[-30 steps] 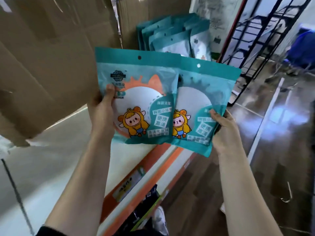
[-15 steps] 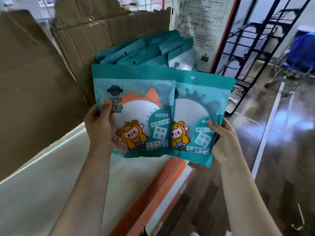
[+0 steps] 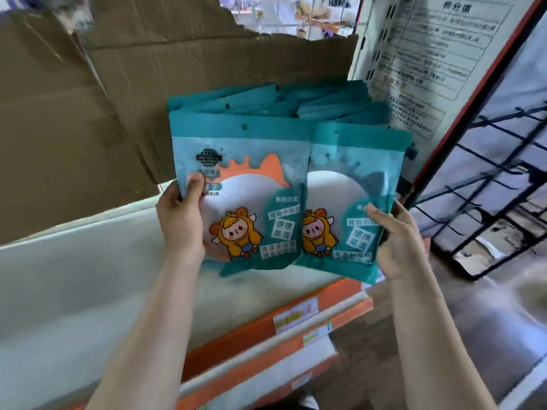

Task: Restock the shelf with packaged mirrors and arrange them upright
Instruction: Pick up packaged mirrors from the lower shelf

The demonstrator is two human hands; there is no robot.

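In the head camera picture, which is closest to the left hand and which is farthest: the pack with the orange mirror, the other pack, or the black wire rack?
1. Pack with the orange mirror: gripped by the left hand itself.
2. Other pack: just to the right, gripped by the right hand.
3. Black wire rack: far off on the right side.

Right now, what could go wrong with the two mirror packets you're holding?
1. Each packet is pinched by one side edge only, the left packet by the left hand, the right packet by the right hand; one might slip and its mirror could crack.
2. The stocked packets behind look fanned and leaning, so pushing these in could topple them off the shelf.
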